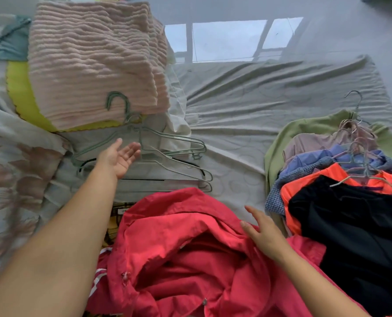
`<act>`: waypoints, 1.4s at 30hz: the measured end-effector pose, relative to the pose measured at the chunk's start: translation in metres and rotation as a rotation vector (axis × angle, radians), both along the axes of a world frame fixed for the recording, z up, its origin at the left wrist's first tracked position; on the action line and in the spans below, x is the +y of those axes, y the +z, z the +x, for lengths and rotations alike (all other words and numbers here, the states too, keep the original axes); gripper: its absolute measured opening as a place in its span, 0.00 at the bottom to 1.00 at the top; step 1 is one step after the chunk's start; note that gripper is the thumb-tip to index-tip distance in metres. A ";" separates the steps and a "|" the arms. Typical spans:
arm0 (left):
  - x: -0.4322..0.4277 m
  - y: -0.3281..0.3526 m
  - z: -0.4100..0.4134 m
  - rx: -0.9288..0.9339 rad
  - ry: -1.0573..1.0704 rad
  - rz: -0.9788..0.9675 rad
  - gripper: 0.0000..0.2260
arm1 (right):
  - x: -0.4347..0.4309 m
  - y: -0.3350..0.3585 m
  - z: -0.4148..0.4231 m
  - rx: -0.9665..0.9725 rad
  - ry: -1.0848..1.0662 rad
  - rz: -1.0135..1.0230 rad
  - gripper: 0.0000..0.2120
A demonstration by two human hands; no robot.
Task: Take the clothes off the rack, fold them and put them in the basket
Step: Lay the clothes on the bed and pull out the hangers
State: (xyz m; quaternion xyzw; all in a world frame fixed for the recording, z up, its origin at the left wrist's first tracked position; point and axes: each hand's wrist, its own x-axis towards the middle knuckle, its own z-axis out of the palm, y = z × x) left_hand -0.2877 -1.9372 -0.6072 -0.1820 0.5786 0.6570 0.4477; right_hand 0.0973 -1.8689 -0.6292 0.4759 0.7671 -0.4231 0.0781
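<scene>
A crumpled red jacket (pixel 185 252) lies on the bed right in front of me. My right hand (pixel 262 234) rests on its right side with fingers straight. My left hand (pixel 119 156) hovers palm up, fingers relaxed and holding nothing, just over a pile of empty wire hangers (pixel 167 161). On the right a stack of clothes still on hangers (pixel 341 170) lies fanned out: black on top, then orange, blue, lilac and green. No basket or rack is in view.
A grey wrinkled bedsheet (pixel 270 99) covers the bed's middle and far side. A folded pink ribbed blanket (pixel 94 60) on a yellow cloth (pixel 21 94) sits at the back left. Floral bedding (pixel 12 175) lies along the left edge.
</scene>
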 end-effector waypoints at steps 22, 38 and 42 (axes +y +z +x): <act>-0.026 0.033 0.338 0.003 -0.033 -0.196 0.08 | 0.256 -0.002 0.223 -0.473 -0.210 0.196 0.28; 0.030 0.048 0.418 0.263 -0.403 -0.306 0.09 | 0.179 0.110 0.197 -0.229 0.231 0.145 0.13; 0.024 0.068 0.410 0.595 -0.699 -0.521 0.31 | 0.130 0.167 0.166 -0.083 0.161 0.116 0.16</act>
